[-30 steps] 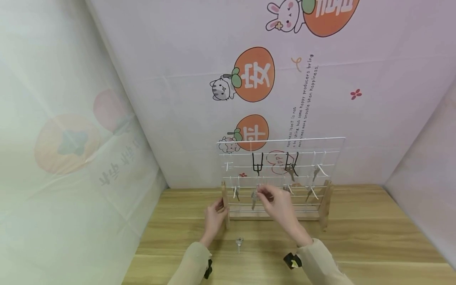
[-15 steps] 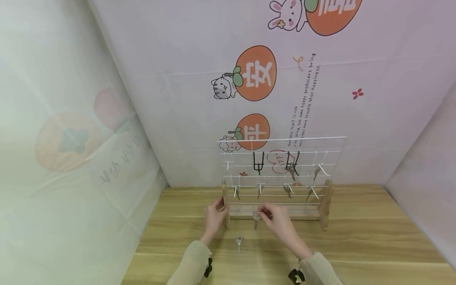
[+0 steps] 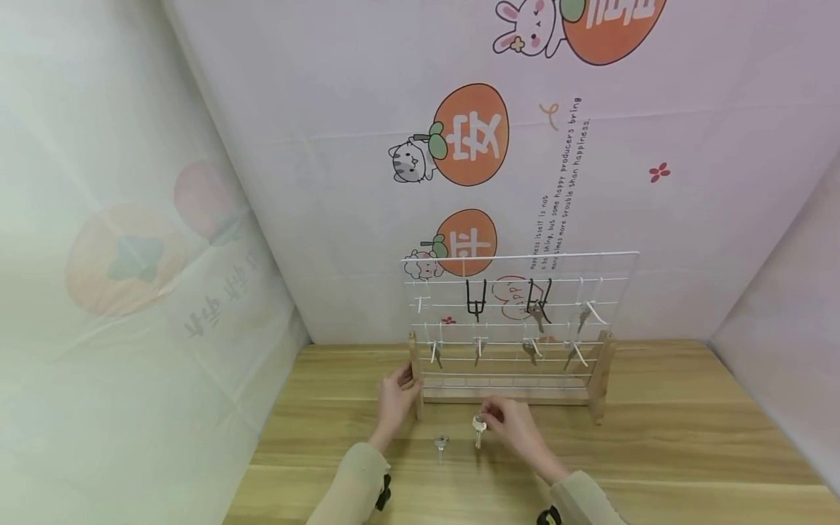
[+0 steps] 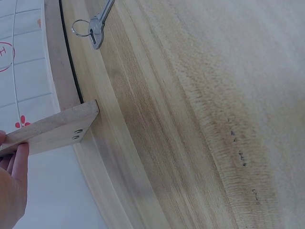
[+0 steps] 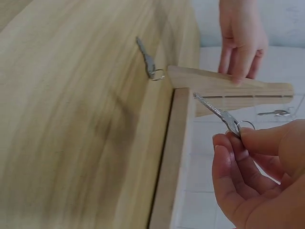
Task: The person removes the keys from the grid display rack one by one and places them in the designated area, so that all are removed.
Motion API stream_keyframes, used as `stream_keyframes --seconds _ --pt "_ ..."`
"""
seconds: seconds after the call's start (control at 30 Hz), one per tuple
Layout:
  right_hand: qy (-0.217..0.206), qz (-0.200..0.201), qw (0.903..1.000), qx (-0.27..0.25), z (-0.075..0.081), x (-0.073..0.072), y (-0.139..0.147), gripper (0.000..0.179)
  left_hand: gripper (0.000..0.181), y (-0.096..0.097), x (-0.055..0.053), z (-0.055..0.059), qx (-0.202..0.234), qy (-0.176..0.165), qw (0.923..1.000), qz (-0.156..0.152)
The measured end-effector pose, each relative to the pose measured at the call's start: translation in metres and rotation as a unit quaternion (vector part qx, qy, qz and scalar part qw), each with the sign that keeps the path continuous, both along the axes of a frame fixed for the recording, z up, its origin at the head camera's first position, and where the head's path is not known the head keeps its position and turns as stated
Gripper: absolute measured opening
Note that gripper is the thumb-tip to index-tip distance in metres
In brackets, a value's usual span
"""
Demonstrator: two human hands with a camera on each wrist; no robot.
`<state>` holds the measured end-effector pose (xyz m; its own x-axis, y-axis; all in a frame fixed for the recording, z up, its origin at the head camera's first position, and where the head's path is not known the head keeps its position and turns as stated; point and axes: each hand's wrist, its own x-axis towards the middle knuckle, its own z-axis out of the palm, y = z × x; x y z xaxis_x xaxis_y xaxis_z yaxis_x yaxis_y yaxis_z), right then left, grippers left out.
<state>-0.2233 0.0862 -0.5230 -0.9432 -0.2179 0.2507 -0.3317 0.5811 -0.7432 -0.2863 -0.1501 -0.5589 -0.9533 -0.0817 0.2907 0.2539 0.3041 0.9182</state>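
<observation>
Along the bottom edge of the head view you have two beige sleeves [image 3: 351, 481], and just above them, low centre, a loose silver key [image 3: 441, 443] lies on the wood-grain tabletop [image 3: 669, 452]. To its right in the frame, your right hand [image 3: 515, 429] pinches the ring end of a second silver key, the held key [image 3: 479, 424], between thumb and curled fingers, its blade pointing down toward the bottom of the frame. A second ago that hand and key were up at the lower row of hooks; now they are in front of the rack's wooden base bar [image 3: 505, 398], while the loose key has stayed put. Your left hand [image 3: 396, 401], left of centre, still grips the left wooden upright [image 3: 413, 350], thumb and fingers on opposite sides. Behind your right hand stands the white wire grid [image 3: 521, 256], with keys hanging from its white and black hooks. Farthest off, a printed cloth backdrop [image 3: 328, 219] fills the upper frame.
</observation>
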Motion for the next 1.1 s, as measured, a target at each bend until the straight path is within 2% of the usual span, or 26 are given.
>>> stream_keyframes --seconds 0.37,0.63,1.1 --pt "-0.023 0.02 0.9994 0.018 -0.026 -0.005 -0.004 0.005 0.042 -0.001 -0.001 -0.001 -0.009 -0.004 1.0 0.003" --pt "-0.03 0.038 0.9987 0.018 -0.041 -0.012 -0.007 0.006 0.042 -0.001 -0.002 -0.003 0.002 -0.004 1.0 0.001" --pt "-0.027 0.064 0.9974 0.019 -0.053 -0.019 -0.018 0.006 0.042 0.0 -0.002 -0.002 0.015 0.002 0.9999 -0.001"
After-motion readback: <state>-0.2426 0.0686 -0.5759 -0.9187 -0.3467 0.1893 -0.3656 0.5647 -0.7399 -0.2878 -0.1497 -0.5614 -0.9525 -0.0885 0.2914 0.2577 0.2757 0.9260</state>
